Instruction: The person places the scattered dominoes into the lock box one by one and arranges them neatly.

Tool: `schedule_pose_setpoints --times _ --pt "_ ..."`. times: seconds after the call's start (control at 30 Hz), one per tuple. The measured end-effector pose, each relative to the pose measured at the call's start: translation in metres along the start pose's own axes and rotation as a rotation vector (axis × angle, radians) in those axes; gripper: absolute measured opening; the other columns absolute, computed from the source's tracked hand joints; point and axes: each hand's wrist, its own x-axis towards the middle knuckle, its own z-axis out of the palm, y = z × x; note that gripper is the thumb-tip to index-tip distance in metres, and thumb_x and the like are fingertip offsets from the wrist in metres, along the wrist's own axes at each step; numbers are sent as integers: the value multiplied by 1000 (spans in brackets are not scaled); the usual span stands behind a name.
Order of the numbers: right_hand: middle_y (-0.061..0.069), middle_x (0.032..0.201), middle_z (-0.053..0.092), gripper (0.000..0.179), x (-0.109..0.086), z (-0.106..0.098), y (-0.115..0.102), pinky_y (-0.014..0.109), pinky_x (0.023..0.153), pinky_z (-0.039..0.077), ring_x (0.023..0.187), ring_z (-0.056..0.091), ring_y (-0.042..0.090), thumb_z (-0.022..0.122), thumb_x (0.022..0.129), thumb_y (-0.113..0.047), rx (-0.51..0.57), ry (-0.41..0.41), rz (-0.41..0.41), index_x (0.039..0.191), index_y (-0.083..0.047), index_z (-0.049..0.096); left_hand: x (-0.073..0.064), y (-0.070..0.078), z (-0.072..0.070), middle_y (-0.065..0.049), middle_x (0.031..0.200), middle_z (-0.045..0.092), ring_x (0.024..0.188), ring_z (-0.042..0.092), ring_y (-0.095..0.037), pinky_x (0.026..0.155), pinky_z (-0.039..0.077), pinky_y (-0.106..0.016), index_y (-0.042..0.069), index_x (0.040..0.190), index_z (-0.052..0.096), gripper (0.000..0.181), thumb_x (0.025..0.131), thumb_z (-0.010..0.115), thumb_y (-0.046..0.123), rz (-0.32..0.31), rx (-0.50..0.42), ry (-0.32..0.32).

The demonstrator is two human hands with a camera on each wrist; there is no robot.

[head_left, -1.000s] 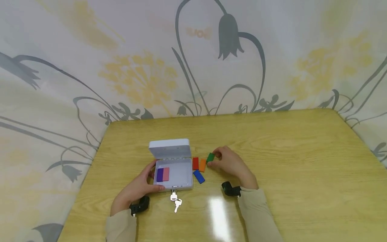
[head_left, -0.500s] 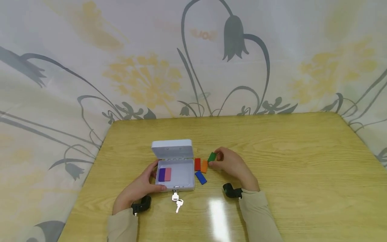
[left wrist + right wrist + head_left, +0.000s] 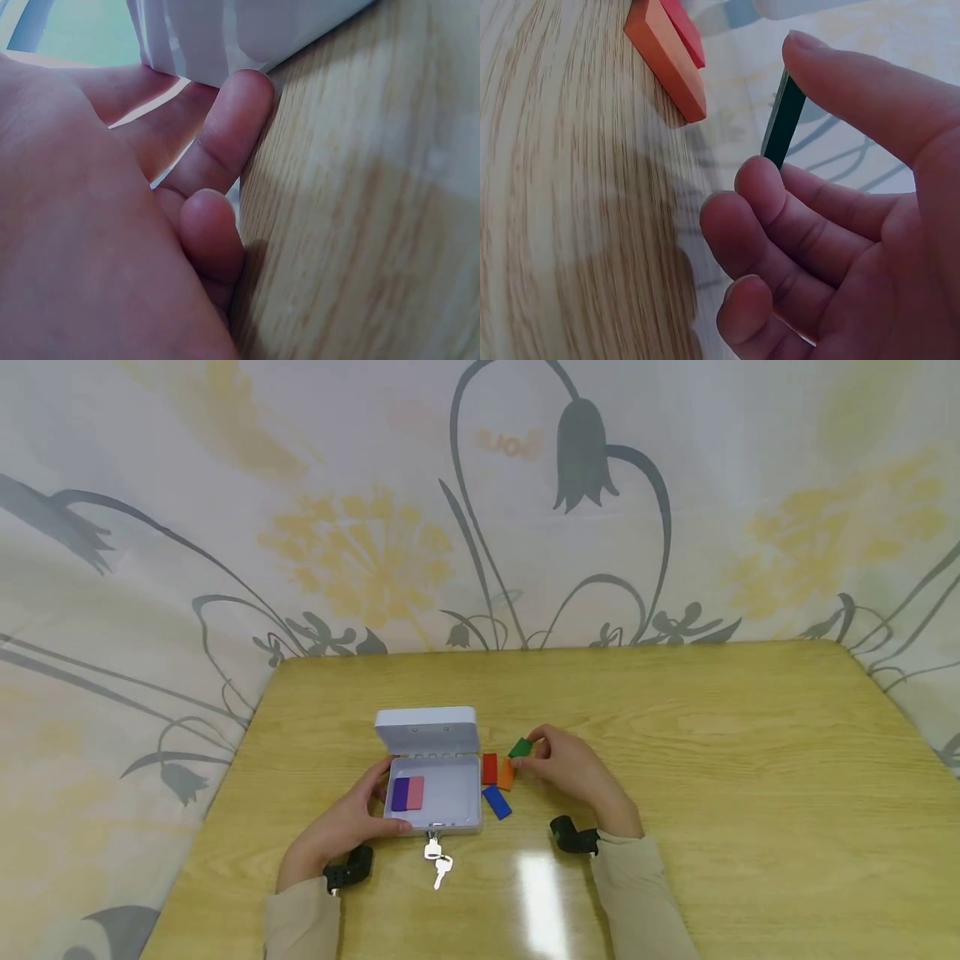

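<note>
Fingers (image 3: 759,187) and thumb (image 3: 870,84) of the right hand (image 3: 573,772) pinch a green block (image 3: 520,747) by opposite edges, just beside an orange block (image 3: 506,776) right of an open white box (image 3: 450,792), whose left side the left hand (image 3: 341,825) grips, seemingly to steady it.

The head view is evenly bright, with white glare (image 3: 543,906) on the surface (image 3: 750,760). Both wrist views look dimmer.
</note>
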Motion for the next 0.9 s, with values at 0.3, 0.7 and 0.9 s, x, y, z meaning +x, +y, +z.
schedule_pose_setpoints --times 0.3,0.7,0.9 --pt "0 74 54 50 -5 0 -6 30 57 38 62 48 15 64 77 -47 6 -24 -22 110 -12 54 0 -1 2 -9 121 41 100 42 -23 86 33 -38 24 143 15 99 67 79 28 2 -21 0" --pt "-2 72 53 50 -10 4 -17 29 55 37 60 46 15 65 75 -49 -16 -53 -74 108 -13 56 0 -2 3 -8 111 45 96 41 -20 85 31 -38 23 143 16 99 66 79 27 5 5 16" --pt "-2 70 52 49 -10 7 -25 28 52 35 57 45 14 66 75 -48 -51 -81 -99 108 -13 56 0 -4 2 -9 111 45 95 42 -21 86 30 -38 23 143 15 100 67 79 22 10 -17 15"
